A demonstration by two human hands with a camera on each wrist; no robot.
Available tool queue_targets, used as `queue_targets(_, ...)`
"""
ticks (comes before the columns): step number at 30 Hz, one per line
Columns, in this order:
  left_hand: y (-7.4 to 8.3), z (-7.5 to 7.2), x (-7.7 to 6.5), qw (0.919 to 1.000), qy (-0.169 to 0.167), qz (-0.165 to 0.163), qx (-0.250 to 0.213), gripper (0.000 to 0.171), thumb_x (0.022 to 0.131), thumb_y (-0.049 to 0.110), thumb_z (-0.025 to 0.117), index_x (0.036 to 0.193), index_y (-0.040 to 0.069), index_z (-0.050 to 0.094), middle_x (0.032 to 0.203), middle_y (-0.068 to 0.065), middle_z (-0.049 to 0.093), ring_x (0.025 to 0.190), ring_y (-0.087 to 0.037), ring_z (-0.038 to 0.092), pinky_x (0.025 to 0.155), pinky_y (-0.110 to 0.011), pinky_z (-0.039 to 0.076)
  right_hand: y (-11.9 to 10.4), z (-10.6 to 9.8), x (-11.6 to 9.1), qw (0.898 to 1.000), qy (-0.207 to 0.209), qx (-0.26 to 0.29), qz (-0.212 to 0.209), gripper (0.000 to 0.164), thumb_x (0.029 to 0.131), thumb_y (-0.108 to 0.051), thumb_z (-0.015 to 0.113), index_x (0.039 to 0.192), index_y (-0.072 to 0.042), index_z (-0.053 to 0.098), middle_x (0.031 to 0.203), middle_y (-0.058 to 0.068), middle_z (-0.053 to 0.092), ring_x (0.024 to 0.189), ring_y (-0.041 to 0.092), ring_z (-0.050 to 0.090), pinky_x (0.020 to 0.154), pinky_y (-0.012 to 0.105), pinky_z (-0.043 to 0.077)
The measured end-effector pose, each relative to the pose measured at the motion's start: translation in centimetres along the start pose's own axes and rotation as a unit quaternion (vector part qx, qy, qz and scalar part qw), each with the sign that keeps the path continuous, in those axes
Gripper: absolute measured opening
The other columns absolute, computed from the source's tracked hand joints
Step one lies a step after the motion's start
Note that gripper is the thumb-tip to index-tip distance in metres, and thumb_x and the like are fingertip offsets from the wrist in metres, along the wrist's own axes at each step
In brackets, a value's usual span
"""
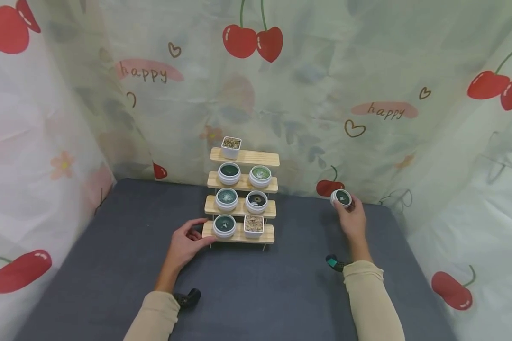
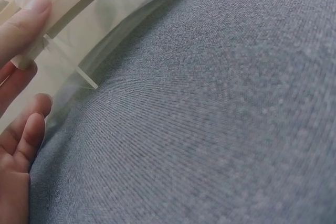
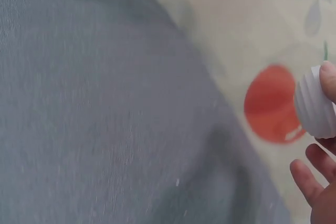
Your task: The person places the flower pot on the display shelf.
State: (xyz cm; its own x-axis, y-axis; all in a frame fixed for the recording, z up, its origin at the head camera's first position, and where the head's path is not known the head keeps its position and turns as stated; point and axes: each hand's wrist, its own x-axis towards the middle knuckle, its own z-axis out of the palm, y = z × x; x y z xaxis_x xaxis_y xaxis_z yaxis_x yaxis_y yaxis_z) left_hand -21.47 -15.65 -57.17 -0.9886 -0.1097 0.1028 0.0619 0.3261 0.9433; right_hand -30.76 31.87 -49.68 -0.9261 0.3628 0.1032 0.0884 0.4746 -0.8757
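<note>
A tiered wooden display stand (image 1: 239, 233) bears several small white pots. My left hand (image 1: 187, 244) pinches the left end of its lowest board, thumb at the front edge and index finger at the back corner. In the left wrist view the thumb (image 2: 26, 24) presses the board's edge above a thin leg. On that board sit a round pot with dark green filling (image 1: 224, 226) and a square pot of pebbly grains (image 1: 253, 226). Off to the right, my right hand (image 1: 353, 220) holds a ribbed white pot (image 1: 341, 197) with dark green filling, raised above the table.
The higher boards carry more round pots, with green, blue-green (image 1: 227, 199) and black (image 1: 257, 202) fillings, and a square pot of grains (image 1: 231, 147) at top left. The dark grey tabletop (image 1: 298, 293) meets a cherry-print curtain (image 1: 298, 94) at the back and sides.
</note>
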Motion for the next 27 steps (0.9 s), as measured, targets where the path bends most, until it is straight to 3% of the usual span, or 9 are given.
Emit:
queue_targets(6, 0.2, -0.1, 0.1, 1.0, -0.001, 0.002, 0.008, 0.062, 0.072, 0.042, 0.092, 0.127, 0.025, 0.068, 0.088, -0.01, 0.065, 0.075, -0.014, 0.058, 0.065, -0.024, 0.046, -3.6, 1.0, -1.1, 0.999, -0.016, 0.033, -0.031, 0.069, 0.097, -0.031, 0.071, 0.154, -0.009, 0.039, 0.15, 0.018, 0.05, 0.137, 0.032, 0.052, 0.107, 0.044, 0.046)
queue_targets(10, 0.2, 0.0, 0.0, 1.0, 0.0, -0.002, 0.007, 0.063, 0.071, 0.044, 0.093, 0.126, 0.026, 0.069, 0.087, -0.009, 0.065, 0.075, -0.015, 0.059, 0.065, -0.024, 0.046, -5.8, 2.2, -1.7, 0.996, -0.022, 0.064, -0.057, 0.066, 0.096, -0.025, 0.073, 0.151, -0.005, 0.042, 0.146, 0.017, 0.054, 0.126, 0.027, 0.056, 0.097, 0.027, 0.044)
queue_targets(15, 0.2, 0.0, -0.2, 1.0, 0.004, -0.002, 0.005, 0.062, 0.07, 0.044, 0.093, 0.125, 0.028, 0.069, 0.085, -0.006, 0.064, 0.074, -0.016, 0.059, 0.064, -0.024, 0.046, -8.7, 3.7, -1.9, 0.984, -0.058, 0.144, -0.092, 0.063, 0.095, -0.01, 0.072, 0.148, 0.001, 0.04, 0.144, 0.02, 0.054, 0.122, 0.02, 0.054, 0.094, 0.015, 0.042)
queue_targets(17, 0.1, 0.0, -0.2, 1.0, 0.005, -0.002, 0.006, 0.062, 0.07, 0.044, 0.094, 0.124, 0.029, 0.069, 0.085, -0.005, 0.064, 0.074, -0.016, 0.059, 0.063, -0.024, 0.046, -9.9, 4.1, -2.1, 0.978, -0.076, 0.164, -0.102, 0.063, 0.095, -0.008, 0.071, 0.149, 0.001, 0.039, 0.145, 0.019, 0.052, 0.124, 0.02, 0.053, 0.097, 0.017, 0.042)
queue_targets(22, 0.1, 0.1, -0.1, 1.0, 0.003, 0.003, 0.007, 0.062, 0.07, 0.043, 0.094, 0.125, 0.027, 0.069, 0.084, -0.005, 0.064, 0.073, -0.014, 0.059, 0.063, -0.024, 0.047, -12.7, 5.5, -2.5, 0.978, -0.086, 0.135, -0.131, 0.063, 0.095, -0.016, 0.073, 0.149, -0.003, 0.041, 0.143, 0.017, 0.054, 0.12, 0.024, 0.055, 0.093, 0.024, 0.044)
queue_targets(27, 0.1, 0.1, 0.0, 0.9999, 0.007, 0.01, 0.004, 0.062, 0.07, 0.041, 0.094, 0.125, 0.027, 0.07, 0.084, -0.005, 0.065, 0.072, -0.013, 0.059, 0.063, -0.024, 0.047, -15.3, 7.2, -2.8, 0.972, -0.105, 0.14, -0.159, 0.062, 0.095, -0.017, 0.074, 0.148, -0.004, 0.045, 0.14, 0.018, 0.055, 0.119, 0.027, 0.058, 0.096, 0.027, 0.048)
